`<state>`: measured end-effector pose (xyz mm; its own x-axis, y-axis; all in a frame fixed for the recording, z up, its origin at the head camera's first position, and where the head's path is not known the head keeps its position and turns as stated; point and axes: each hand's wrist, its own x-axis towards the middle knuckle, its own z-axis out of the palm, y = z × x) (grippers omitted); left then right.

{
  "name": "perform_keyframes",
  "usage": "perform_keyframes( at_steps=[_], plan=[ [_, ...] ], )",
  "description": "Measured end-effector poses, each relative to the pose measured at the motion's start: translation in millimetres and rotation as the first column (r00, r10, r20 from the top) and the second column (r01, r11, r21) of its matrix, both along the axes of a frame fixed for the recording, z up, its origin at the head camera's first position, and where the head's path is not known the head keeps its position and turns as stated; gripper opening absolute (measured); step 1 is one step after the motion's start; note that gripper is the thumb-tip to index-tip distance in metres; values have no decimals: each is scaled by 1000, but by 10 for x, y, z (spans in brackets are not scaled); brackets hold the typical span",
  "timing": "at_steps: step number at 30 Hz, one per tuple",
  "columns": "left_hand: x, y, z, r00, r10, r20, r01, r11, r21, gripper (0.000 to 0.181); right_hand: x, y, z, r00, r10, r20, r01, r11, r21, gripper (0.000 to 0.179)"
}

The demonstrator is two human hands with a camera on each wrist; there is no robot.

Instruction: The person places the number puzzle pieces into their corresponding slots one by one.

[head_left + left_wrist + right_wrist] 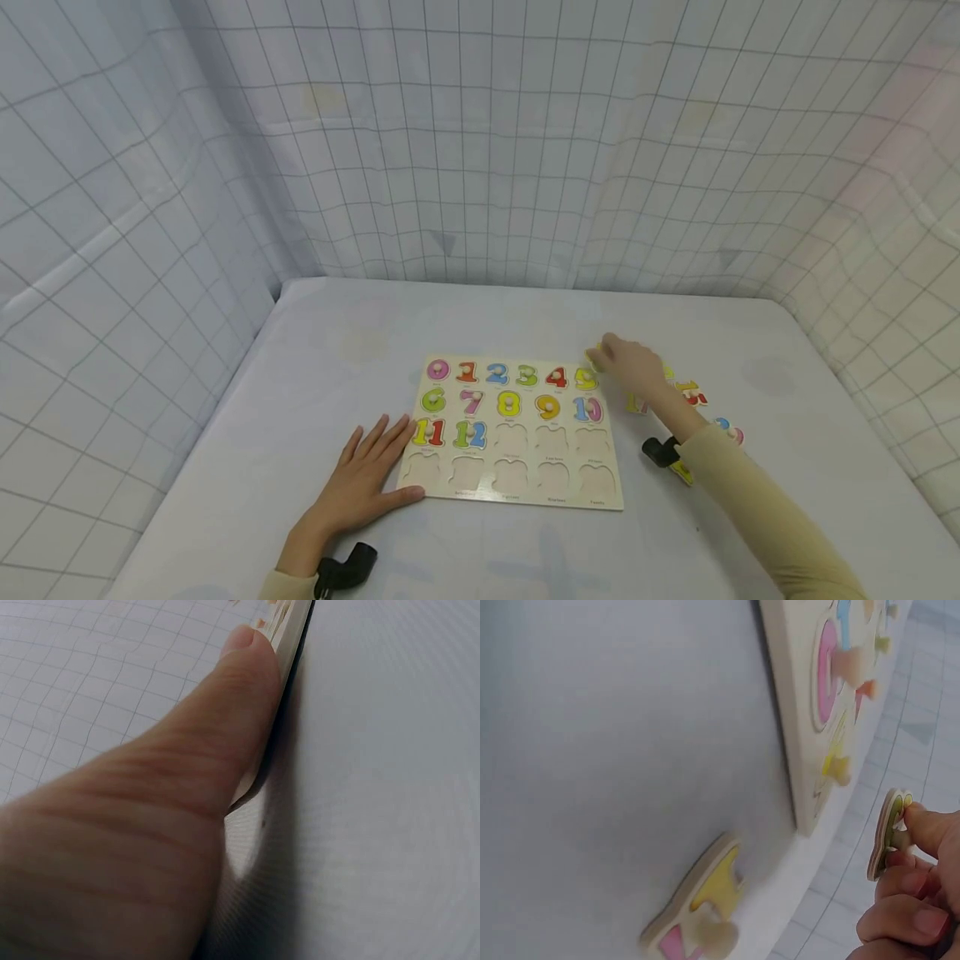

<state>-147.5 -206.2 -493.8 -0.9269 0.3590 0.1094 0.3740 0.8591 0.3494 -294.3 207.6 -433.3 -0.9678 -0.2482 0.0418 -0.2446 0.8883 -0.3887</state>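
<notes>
A wooden number puzzle board (525, 500) lies flat on the table, with knobbed pieces 0 to 12 in its upper slots and bare recesses below. My left hand (360, 483) rests at its left edge, fingers straight and spread, the thumb touching the near left corner. In the left wrist view that thumb (240, 690) lies along the board's side. Beyond the far right corner, my right hand (633, 367) pinches a green-and-yellow number puzzle piece (889, 825), raised off the table in the right wrist view. Its number is hidden.
Loose pieces lie right of the board: a yellow-and-pink piece (724, 889), a red-and-orange piece (696, 395), a blue-and-pink piece (731, 430) and a yellow piece (681, 473) partly under the right forearm. Checked cloth walls (510, 167) enclose the white table (360, 325).
</notes>
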Motion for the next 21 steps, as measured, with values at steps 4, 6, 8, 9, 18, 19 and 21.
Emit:
perform_keyframes(
  at_steps=[4, 6, 8, 9, 18, 19, 21],
  plan=[
    [-3, -1, -10, 1000, 0, -19, 0, 1000, 2, 94, 65, -212, 6, 994, 103, -41, -102, 994, 38, 32],
    [-2, 0, -6, 1000, -1, -22, 1, 1000, 7, 93, 119, -328, 13, 987, 154, -53, -151, 987, 56, 32],
    [-1, 1, 1, 1000, -1, -16, 1, 1000, 9, 93, 176, -440, 11, 976, 206, -65, -201, 977, 76, 32],
    [0, 2, 6, 1000, 1, -9, -1, 1000, 7, 93, 207, -496, 12, 971, 229, -64, -223, 972, 78, 32],
    [6, 2, 28, 1000, -2, 11, 2, 1000, 9, 93, 460, -893, -30, 928, 372, 0, -369, 922, 114, 34],
    [6, 1, 27, 1000, -3, 6, 3, 1000, 11, 93, 482, -926, -33, 926, 377, 16, -376, 919, 122, 34],
    [4, -2, 22, 1000, -3, -1, 3, 1000, 10, 93, 519, -983, -47, 923, 381, 54, -385, 914, 130, 34]
  ],
)
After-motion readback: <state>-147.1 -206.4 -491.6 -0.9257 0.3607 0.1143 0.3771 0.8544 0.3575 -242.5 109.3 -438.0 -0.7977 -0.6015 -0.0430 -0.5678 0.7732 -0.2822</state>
